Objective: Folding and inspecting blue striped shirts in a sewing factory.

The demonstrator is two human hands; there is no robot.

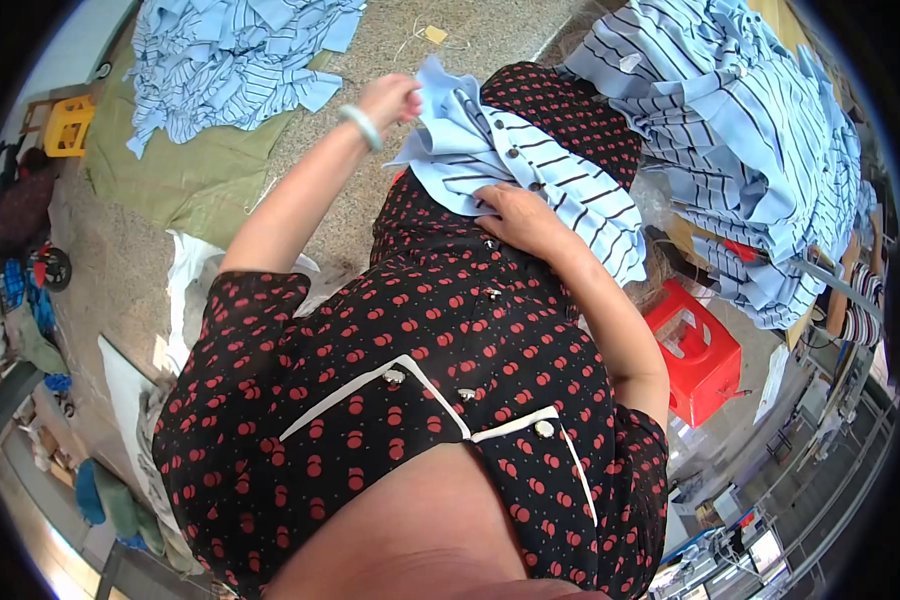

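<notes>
A light blue shirt [580, 190] with black stripes and a row of dark buttons lies across my lap. My right hand [525, 220] presses on its near edge, thumb and fingers closed on the cloth. Beside the shirt's left end, my left hand [392, 100] is raised with its fingers curled in. A pale bangle [361, 128] circles that wrist. Whether those fingers pinch anything is too small and slightly smeared to make out. Under the shirt, my dark skirt [560, 105] has a red pattern.
A heap of striped blue garments [235, 70] lies on a green cloth [180, 180] at the far left. More striped garments [750, 130] are piled high at my right. A red plastic stool [695, 350] stands below that pile, and a yellow stool [67, 127] at the left.
</notes>
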